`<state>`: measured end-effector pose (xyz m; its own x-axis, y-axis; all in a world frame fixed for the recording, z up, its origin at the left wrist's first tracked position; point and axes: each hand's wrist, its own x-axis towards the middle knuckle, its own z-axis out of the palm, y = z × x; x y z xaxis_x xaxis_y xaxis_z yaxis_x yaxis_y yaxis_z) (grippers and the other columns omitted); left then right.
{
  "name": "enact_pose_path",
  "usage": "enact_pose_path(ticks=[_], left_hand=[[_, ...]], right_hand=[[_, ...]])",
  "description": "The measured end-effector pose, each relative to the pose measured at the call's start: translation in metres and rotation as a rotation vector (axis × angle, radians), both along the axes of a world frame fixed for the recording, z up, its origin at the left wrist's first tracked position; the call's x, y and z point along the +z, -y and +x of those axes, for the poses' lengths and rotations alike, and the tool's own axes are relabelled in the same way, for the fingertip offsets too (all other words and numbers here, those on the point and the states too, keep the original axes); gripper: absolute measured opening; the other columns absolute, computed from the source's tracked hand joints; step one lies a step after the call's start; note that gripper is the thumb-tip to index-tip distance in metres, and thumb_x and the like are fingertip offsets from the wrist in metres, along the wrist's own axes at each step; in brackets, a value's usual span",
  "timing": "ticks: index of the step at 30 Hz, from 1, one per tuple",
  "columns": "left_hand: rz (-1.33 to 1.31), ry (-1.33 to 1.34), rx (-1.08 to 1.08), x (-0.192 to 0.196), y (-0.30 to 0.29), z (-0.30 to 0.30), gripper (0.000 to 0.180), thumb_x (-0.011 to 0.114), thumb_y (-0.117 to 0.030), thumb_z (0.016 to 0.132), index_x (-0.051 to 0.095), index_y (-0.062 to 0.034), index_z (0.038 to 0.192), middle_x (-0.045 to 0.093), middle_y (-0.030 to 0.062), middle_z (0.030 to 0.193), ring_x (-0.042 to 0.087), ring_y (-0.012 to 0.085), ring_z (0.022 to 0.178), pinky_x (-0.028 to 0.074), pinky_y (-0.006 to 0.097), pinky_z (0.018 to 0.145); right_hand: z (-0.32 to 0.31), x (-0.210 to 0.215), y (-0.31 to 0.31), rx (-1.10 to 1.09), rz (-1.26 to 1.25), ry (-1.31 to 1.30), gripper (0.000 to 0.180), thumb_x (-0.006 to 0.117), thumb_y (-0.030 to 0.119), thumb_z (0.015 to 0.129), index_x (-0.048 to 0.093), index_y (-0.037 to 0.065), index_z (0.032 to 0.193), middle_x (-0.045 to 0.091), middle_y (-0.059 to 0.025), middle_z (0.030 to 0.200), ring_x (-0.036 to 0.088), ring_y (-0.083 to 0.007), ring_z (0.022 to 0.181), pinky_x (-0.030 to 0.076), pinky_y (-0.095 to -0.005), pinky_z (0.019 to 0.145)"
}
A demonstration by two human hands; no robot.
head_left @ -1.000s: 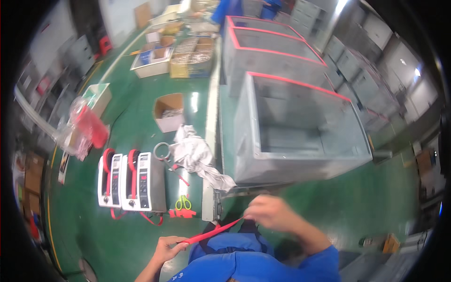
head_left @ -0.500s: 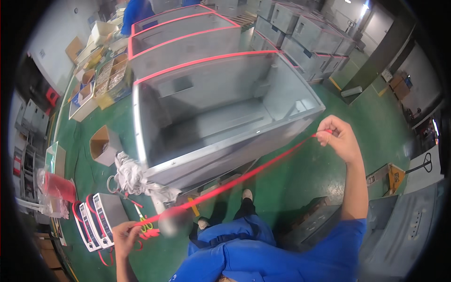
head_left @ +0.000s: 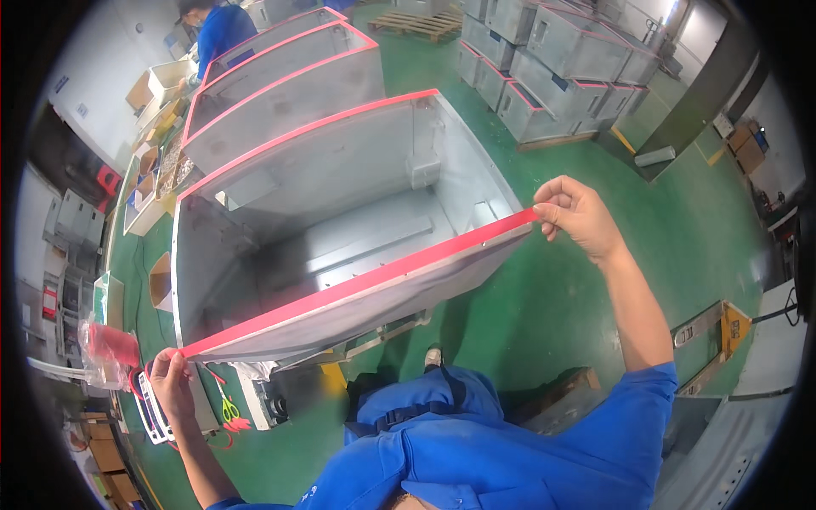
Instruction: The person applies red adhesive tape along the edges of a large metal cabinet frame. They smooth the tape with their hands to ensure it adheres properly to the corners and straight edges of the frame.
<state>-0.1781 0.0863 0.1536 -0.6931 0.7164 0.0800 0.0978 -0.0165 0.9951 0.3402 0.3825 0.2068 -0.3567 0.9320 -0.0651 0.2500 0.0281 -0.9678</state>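
— What are your hands doing right now?

— My left hand (head_left: 170,378) is pinching one end of a red strip (head_left: 357,287), fingers closed tight on it, just off the near left corner of the big grey metal box (head_left: 340,212). My right hand (head_left: 576,217) is gripping the other end between thumb and fingertips, just past the box's near right corner.

— And the strip itself?

— It is stretching taut between both hands and lying right along the box's near top edge; I cannot tell whether it is pressing onto the metal everywhere.

— What is the rest of the box looking like?

— It is standing open on the green floor (head_left: 552,323), and its far rim is already wearing a red edging (head_left: 306,132).

— Anything else near it?

— Behind the box, two more like it (head_left: 280,76) are standing in a row, and a person in blue (head_left: 217,34) is working beyond them. Down by the box's near left corner, scissors (head_left: 228,410) are lying on the floor.
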Motion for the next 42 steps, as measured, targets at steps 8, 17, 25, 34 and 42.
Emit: enact_pose_path(ticks=[8,17,25,34,42], left_hand=[[0.016,0.057,0.046,0.001,0.007,-0.016,0.010,0.056,-0.010,0.086,0.056,-0.0020,0.091,0.055,-0.0010,0.071,0.046,0.0038,0.056,0.033,0.015,0.044],[-0.036,-0.008,0.135,0.003,-0.006,-0.010,0.009,0.057,-0.014,0.086,0.055,-0.0053,0.084,0.055,-0.0012,0.070,0.048,0.0021,0.056,0.031,0.013,0.042],[-0.067,0.023,0.195,0.002,-0.006,-0.013,0.008,0.059,-0.013,0.084,0.055,-0.0083,0.078,0.052,-0.0050,0.066,0.042,-0.0016,0.051,0.026,0.013,0.040],[-0.056,0.065,0.312,0.004,-0.010,-0.003,0.010,0.060,-0.007,0.080,0.055,-0.0104,0.072,0.050,-0.0073,0.064,0.041,-0.0034,0.049,0.026,0.011,0.041],[-0.028,-0.174,0.225,-0.013,0.000,-0.020,0.011,0.059,-0.007,0.081,0.055,-0.0086,0.071,0.047,-0.0071,0.061,0.036,-0.0034,0.047,0.024,0.012,0.039]], right_hand=[[0.008,-0.016,-0.022,0.101,-0.008,-0.002,0.010,0.059,0.011,0.081,0.054,0.003,0.083,0.057,-0.0043,0.070,0.054,-0.0091,0.062,0.045,-0.0230,0.053],[0.010,-0.019,-0.018,0.073,-0.094,-0.062,0.011,0.058,0.010,0.082,0.054,0.000,0.085,0.058,-0.0070,0.073,0.055,-0.0119,0.063,0.047,-0.0246,0.055],[0.012,-0.018,-0.025,0.118,-0.081,0.139,0.016,0.059,0.014,0.081,0.056,-0.001,0.083,0.058,-0.0067,0.073,0.053,-0.0112,0.062,0.044,-0.0240,0.053],[0.009,-0.015,-0.036,0.258,-0.080,0.293,0.019,0.060,0.017,0.078,0.059,-0.001,0.083,0.059,-0.0070,0.076,0.053,-0.0131,0.069,0.043,-0.0273,0.062],[0.011,-0.019,-0.039,0.286,-0.043,0.312,0.020,0.060,0.017,0.075,0.061,-0.001,0.083,0.060,-0.0088,0.079,0.055,-0.0152,0.075,0.044,-0.0288,0.068]])
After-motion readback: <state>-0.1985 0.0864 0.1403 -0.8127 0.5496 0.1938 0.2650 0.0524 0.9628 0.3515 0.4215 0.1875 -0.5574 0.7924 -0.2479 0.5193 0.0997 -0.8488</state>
